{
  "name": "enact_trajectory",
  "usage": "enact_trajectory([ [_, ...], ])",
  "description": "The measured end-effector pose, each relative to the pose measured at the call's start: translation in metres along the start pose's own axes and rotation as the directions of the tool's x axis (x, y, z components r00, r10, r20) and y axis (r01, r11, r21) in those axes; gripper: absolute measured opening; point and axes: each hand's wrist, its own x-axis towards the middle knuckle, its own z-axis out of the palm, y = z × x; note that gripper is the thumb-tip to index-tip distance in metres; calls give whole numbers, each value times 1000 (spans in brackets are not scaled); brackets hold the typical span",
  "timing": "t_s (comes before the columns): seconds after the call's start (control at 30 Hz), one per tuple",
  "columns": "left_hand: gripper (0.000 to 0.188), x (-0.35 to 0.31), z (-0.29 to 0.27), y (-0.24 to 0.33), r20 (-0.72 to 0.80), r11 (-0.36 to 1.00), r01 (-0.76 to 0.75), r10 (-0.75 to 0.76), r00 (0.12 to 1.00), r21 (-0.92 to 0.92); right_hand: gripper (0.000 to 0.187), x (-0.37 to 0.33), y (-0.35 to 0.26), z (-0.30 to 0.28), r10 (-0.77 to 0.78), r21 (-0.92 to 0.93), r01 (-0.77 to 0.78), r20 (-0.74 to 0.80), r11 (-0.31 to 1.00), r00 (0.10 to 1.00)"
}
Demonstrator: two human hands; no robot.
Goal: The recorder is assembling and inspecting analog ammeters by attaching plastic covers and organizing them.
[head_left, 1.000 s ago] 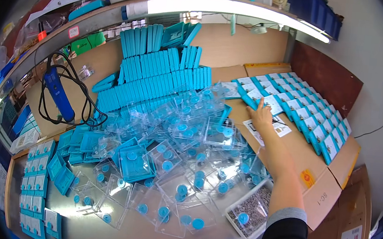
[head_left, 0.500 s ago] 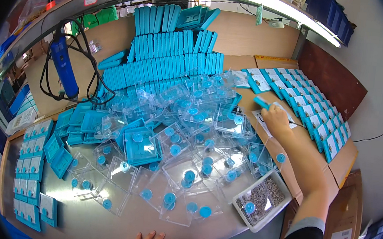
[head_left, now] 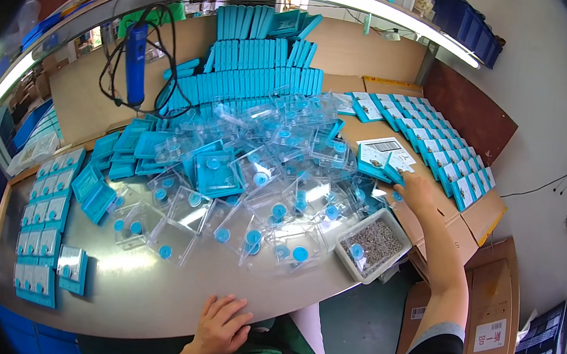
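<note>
My right hand (head_left: 418, 193) reaches out over the cardboard at the right, its fingers closed on the near edge of a shallow teal case (head_left: 395, 169). That case is tilted and sits against another teal case with a white insert (head_left: 372, 160). Just behind them lies a white printed sheet (head_left: 389, 145). My left hand (head_left: 221, 322) rests at the table's front edge, fingers stretched out and holding nothing. Between my hands spreads a loose heap of clear plastic covers (head_left: 252, 208) with blue round knobs.
Rows of teal cases with white inserts (head_left: 439, 145) lean on the cardboard at the right. Empty teal cases (head_left: 245, 83) are stacked at the back. A white tub of small metal parts (head_left: 373, 245) stands near the right edge. A blue corded tool (head_left: 135, 65) hangs at left.
My right hand has come down and nearer, and a pair of teal cases now shows beside it by the sheet. More of my left hand shows at the front edge. The whole view has shifted.
</note>
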Motion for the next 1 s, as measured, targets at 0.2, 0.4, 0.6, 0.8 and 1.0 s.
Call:
enact_trajectory([
  [0.2,27,-9,-24,0,-113,984,69,-88,990,-165,18,1,56,-6,29,-2,-34,-493,999,870],
  [0.4,34,-15,-28,-4,296,185,410,-447,844,-893,23,-84,-135,-108,-259,335,618,-693,711,673],
  [0.6,51,23,-44,2,398,-626,99,-357,845,-773,33,-181,-268,-97,-706,147,955,-646,258,290],
  [0.8,39,-25,-45,-24,488,-533,196,-489,723,-823,18,-183,-296,-103,-620,970,236,-221,-60,753],
  [1.0,39,-27,-41,-10,499,-464,241,-584,640,-852,16,-182,-347,-111,-324,619,-241,-22,-747,946],
])
